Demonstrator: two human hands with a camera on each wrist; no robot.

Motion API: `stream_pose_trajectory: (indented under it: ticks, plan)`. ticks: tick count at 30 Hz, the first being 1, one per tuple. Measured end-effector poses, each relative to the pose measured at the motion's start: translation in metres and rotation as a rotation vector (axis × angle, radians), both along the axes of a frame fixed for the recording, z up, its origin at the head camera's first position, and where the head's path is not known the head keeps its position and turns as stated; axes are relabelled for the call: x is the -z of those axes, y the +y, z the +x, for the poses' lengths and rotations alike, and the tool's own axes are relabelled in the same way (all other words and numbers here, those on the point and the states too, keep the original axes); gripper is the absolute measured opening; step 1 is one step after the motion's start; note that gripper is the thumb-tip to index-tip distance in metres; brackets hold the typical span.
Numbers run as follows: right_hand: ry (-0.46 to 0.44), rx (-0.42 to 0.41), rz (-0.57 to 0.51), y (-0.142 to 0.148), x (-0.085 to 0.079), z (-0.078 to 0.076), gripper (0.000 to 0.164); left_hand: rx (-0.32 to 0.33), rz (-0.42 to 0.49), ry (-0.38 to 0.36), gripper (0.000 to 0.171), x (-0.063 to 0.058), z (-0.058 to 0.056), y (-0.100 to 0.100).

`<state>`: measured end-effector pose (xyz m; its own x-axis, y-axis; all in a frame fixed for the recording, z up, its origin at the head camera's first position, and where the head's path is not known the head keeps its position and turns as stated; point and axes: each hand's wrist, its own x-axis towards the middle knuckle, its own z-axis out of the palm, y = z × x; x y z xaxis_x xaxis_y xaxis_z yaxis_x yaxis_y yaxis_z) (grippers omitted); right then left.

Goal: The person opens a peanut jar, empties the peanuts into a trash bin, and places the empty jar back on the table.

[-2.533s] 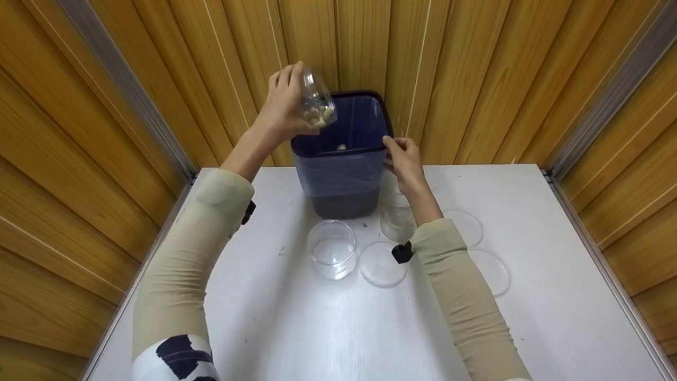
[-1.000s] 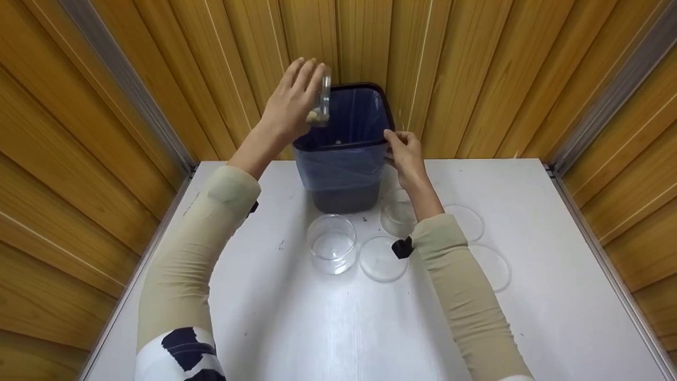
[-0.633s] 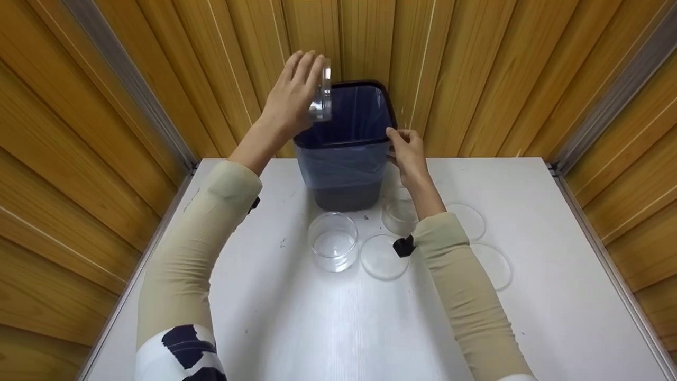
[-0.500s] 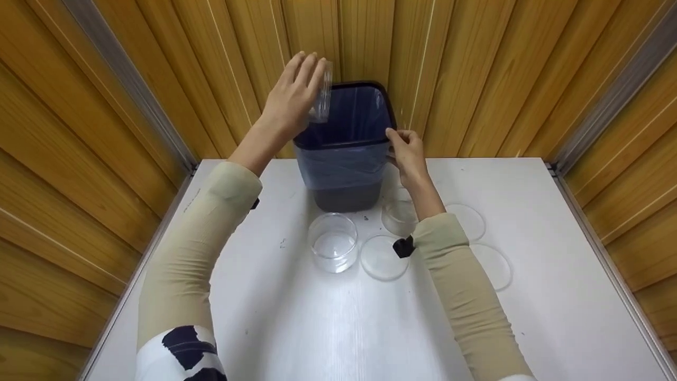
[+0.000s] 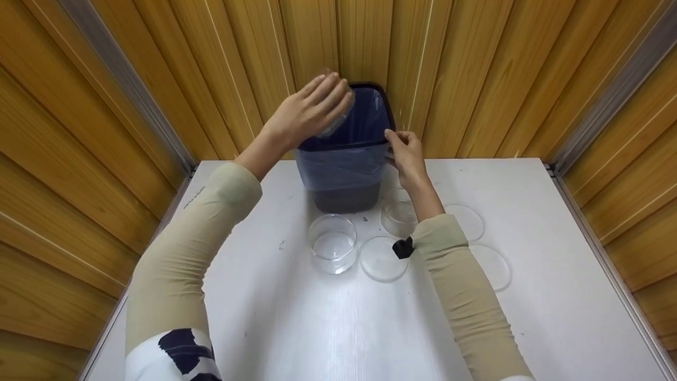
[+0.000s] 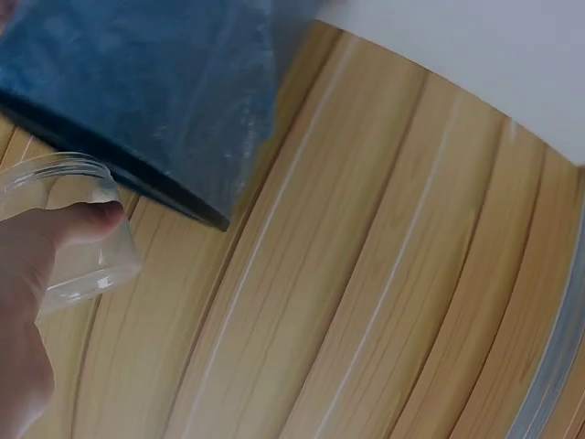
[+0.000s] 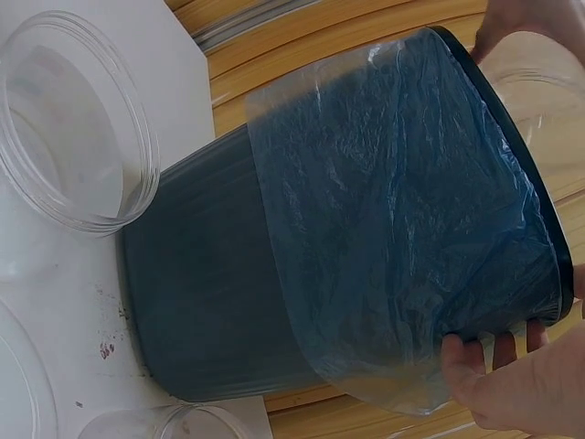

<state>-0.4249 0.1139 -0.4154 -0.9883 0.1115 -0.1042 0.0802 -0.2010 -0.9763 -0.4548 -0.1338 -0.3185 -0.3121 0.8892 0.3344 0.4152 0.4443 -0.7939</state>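
My left hand [image 5: 309, 111] grips a clear plastic jar [image 6: 105, 256] over the left part of the dark bin [image 5: 346, 198]. The jar is tipped with its threaded mouth towards the bin's opening, and no pieces show inside it in the left wrist view. From the head camera, the back of the hand hides most of it. My right hand [image 5: 407, 156] pinches the bin's black rim at its right front corner, thumb and fingers on the blue plastic liner [image 7: 393, 210] folded over the outside. The bin stands at the back of the white table.
In front of the bin stands an open clear jar [image 5: 333, 259]. A second jar [image 5: 394, 217] sits partly behind the right forearm. Three round clear lids lie nearby: a near lid [image 5: 383, 262], a back lid [image 5: 468, 222] and a right lid [image 5: 494, 267]. Wood-panel walls [image 5: 465, 79] enclose the table.
My left hand has swung right and turned palm-down with the jar over the bin. Pale pieces seen in the jar earlier are gone from it. My right hand stays at the rim.
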Motion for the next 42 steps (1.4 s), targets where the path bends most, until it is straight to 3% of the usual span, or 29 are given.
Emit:
stream_pose_trajectory:
  ticks: [2,4,8,12,15,19,22,24,29,31,36,42]
  plan:
    - [-0.005,0.002,-0.001,0.0,0.0,0.0,0.039,0.067,-0.036,0.039,0.048,0.002,-0.001,0.0]
    - [-0.006,0.0,-0.003,0.001,0.001,0.001,0.039,0.087,-0.027,0.065,0.048,0.0,-0.003,0.0]
    - [0.017,-0.014,-0.015,0.0,0.002,0.003,0.037,0.043,0.032,0.153,0.047,-0.013,-0.009,-0.001]
    - [0.041,-0.03,-0.023,0.001,0.003,0.005,0.036,0.026,0.016,0.231,0.047,-0.028,-0.01,-0.003]
    - [0.038,-0.02,-0.02,0.003,0.003,0.004,0.036,0.084,-0.024,0.23,0.047,-0.032,-0.008,-0.003]
    - [0.027,0.008,-0.008,0.006,0.001,0.003,0.036,0.237,-0.136,0.206,0.05,-0.025,-0.005,0.003]
    - [0.024,0.013,-0.005,0.008,0.0,0.003,0.037,0.295,-0.166,0.208,0.05,-0.021,-0.006,0.007]
    - [0.025,0.01,-0.006,0.008,0.0,0.003,0.038,0.284,-0.129,0.198,0.05,-0.021,-0.007,0.009]
    - [0.032,0.021,-0.005,0.007,0.002,0.003,0.04,0.164,-0.024,0.188,0.051,-0.027,-0.012,0.012]
    - [0.033,0.02,-0.004,0.004,0.004,0.002,0.038,0.161,-0.014,0.175,0.049,-0.025,-0.012,0.009]
    - [0.036,-0.002,-0.003,-0.004,0.01,0.002,0.035,0.231,-0.045,0.108,0.044,-0.009,-0.007,-0.002]
    - [0.044,-0.022,0.006,-0.011,0.014,0.003,0.032,0.101,0.079,0.006,0.053,0.011,-0.001,-0.018]
